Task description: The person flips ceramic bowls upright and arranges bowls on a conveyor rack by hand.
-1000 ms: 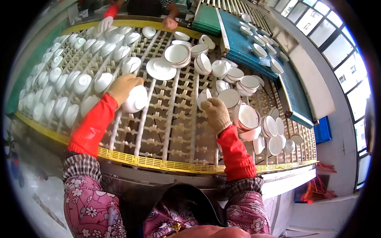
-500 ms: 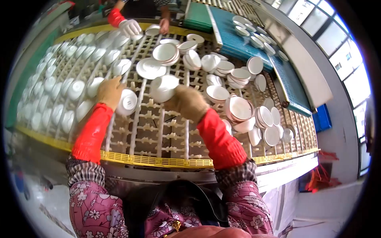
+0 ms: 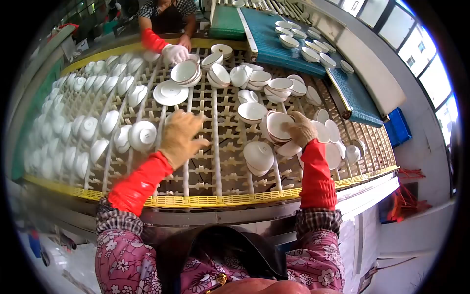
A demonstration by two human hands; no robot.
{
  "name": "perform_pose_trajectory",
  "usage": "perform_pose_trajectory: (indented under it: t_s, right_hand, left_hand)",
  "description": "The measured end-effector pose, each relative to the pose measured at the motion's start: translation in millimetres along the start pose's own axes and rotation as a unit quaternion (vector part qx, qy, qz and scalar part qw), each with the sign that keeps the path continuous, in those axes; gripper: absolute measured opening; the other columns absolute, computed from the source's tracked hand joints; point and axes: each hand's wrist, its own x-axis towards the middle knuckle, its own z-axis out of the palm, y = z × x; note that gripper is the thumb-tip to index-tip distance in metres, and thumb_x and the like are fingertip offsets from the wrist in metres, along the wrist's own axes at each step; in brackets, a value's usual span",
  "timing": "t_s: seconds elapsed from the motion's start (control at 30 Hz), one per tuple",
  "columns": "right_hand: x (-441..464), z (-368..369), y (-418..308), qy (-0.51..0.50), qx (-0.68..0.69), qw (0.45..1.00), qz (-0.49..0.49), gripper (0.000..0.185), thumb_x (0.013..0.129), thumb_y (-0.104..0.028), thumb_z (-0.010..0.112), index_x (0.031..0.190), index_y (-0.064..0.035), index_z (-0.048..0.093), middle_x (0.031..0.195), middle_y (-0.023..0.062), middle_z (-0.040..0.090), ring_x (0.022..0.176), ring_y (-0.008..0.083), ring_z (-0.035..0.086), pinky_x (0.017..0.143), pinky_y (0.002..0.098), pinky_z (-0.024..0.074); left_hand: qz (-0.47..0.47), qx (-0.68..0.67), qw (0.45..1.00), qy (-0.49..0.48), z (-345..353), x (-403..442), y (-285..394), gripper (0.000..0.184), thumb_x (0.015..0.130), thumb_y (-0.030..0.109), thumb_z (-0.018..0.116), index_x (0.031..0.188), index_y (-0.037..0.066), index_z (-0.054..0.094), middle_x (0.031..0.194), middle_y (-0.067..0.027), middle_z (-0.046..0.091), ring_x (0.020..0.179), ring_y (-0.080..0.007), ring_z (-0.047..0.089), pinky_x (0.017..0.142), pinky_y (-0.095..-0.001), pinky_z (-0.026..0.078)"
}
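Observation:
My left hand point(image 3: 180, 137), in a tan glove, is over the middle of the pegged conveyor point(image 3: 203, 169) with its fingers spread and nothing in them. My right hand point(image 3: 299, 130), gloved too, has its fingers at the rim of a stack of white bowls point(image 3: 279, 126); the fingertips are partly hidden. Just left of that stack, upturned bowls point(image 3: 258, 156) lean on the pegs. An upturned bowl point(image 3: 143, 135) stands left of my left hand. A white plate point(image 3: 170, 93) lies above my left hand, beside stacked bowls point(image 3: 185, 72).
Rows of upturned bowls point(image 3: 88, 128) fill the conveyor's left side. Across it stands a co-worker, whose white-gloved hand point(image 3: 175, 54) is near the far bowls. A teal belt point(image 3: 267, 36) carries bowls at upper right. A yellow edge strip point(image 3: 220, 200) runs along the near side.
My left hand has moved right, away from the upturned bowls. My right hand let go of a bowl and moved right to the stack. The co-worker's gloved hand has shifted toward the stacked bowls.

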Motion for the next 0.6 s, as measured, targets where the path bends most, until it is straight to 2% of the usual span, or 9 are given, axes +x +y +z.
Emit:
perform_pose_trajectory:
  t_s: [0.03,0.1,0.13,0.23,0.33,0.4,0.5,0.53,0.6]
  right_hand:
    - [5,3,8,-0.003,0.042,0.999,-0.026,0.065,0.086,-0.042,0.081,0.143,-0.0109,0.075,0.127,0.0213,0.081,0.12,0.0416,0.076,0.106,0.0481,0.059]
    - [17,14,23,-0.009,0.123,0.989,-0.08,0.061,0.088,-0.038,0.08,0.142,-0.0112,0.077,0.127,0.0215,0.081,0.12,0.0405,0.077,0.105,0.0469,0.0592]
    - [19,17,21,0.001,0.111,0.988,-0.11,0.057,0.089,-0.034,0.078,0.141,-0.0103,0.077,0.126,0.0207,0.082,0.118,0.0385,0.077,0.104,0.046,0.0591]
    - [6,16,8,-0.026,0.174,0.979,-0.098,0.055,0.09,-0.031,0.077,0.14,-0.0089,0.078,0.123,0.0204,0.082,0.118,0.0379,0.078,0.103,0.0447,0.059]
    - [-5,15,-4,-0.018,0.15,0.978,-0.145,0.05,0.092,-0.029,0.072,0.138,-0.0093,0.078,0.123,0.0218,0.081,0.117,0.0394,0.077,0.101,0.0451,0.0595]
    - [-12,20,-12,0.022,0.121,0.976,-0.182,0.047,0.095,-0.028,0.067,0.138,-0.0106,0.078,0.126,0.021,0.081,0.119,0.0408,0.076,0.101,0.0473,0.0597]
    - [-30,23,-30,0.082,0.122,0.96,-0.239,0.047,0.095,-0.028,0.067,0.137,-0.0119,0.078,0.127,0.0192,0.08,0.118,0.041,0.075,0.1,0.0492,0.0599]
    - [-41,15,-45,0.083,0.124,0.95,-0.274,0.041,0.095,-0.029,0.07,0.132,-0.0124,0.078,0.121,0.0177,0.08,0.115,0.0411,0.075,0.096,0.0518,0.0601]
    - [-59,13,-70,0.09,0.091,0.94,-0.317,0.042,0.096,-0.026,0.072,0.135,-0.0107,0.077,0.125,0.0177,0.08,0.117,0.0412,0.075,0.1,0.0498,0.0599]
  left_hand:
    - [0.021,-0.008,1.0,-0.006,6,8,18,0.084,0.08,0.048,0.098,0.143,0.001,0.07,0.114,-0.0097,0.071,0.105,-0.0232,0.06,0.1,-0.042,0.051]
    - [0.08,-0.049,0.995,0.034,23,20,48,0.089,0.079,0.06,0.09,0.139,-0.003,0.07,0.117,-0.0177,0.072,0.112,-0.0305,0.064,0.107,-0.0454,0.053]
    - [0.105,-0.056,0.991,0.058,22,25,68,0.094,0.077,0.064,0.088,0.14,-0.003,0.069,0.122,-0.0198,0.071,0.118,-0.0336,0.066,0.114,-0.049,0.052]
    - [0.198,-0.064,0.974,0.089,18,35,110,0.095,0.073,0.055,0.092,0.146,0.001,0.067,0.136,-0.022,0.069,0.135,-0.0386,0.064,0.127,-0.0559,0.043]
    - [0.213,-0.034,0.976,0.039,23,39,128,0.088,0.075,0.048,0.092,0.145,0.002,0.067,0.138,-0.0212,0.069,0.138,-0.0396,0.063,0.13,-0.0573,0.04]
    - [0.211,-0.046,0.975,0.05,23,38,134,0.083,0.074,0.043,0.092,0.143,0.002,0.068,0.137,-0.0202,0.069,0.138,-0.0396,0.063,0.13,-0.0587,0.039]
    - [0.208,-0.012,0.977,0.05,17,40,135,0.08,0.072,0.036,0.091,0.141,0.003,0.068,0.136,-0.0193,0.069,0.136,-0.0396,0.064,0.13,-0.0594,0.038]
    - [0.2,0.006,0.979,0.041,10,40,133,0.08,0.07,0.035,0.091,0.14,0.003,0.068,0.136,-0.0191,0.069,0.135,-0.0396,0.064,0.13,-0.0595,0.038]
    - [0.198,-0.02,0.98,0.016,7,33,123,0.07,0.068,0.034,0.09,0.129,0.003,0.073,0.124,-0.0167,0.072,0.127,-0.0373,0.067,0.129,-0.0603,0.041]
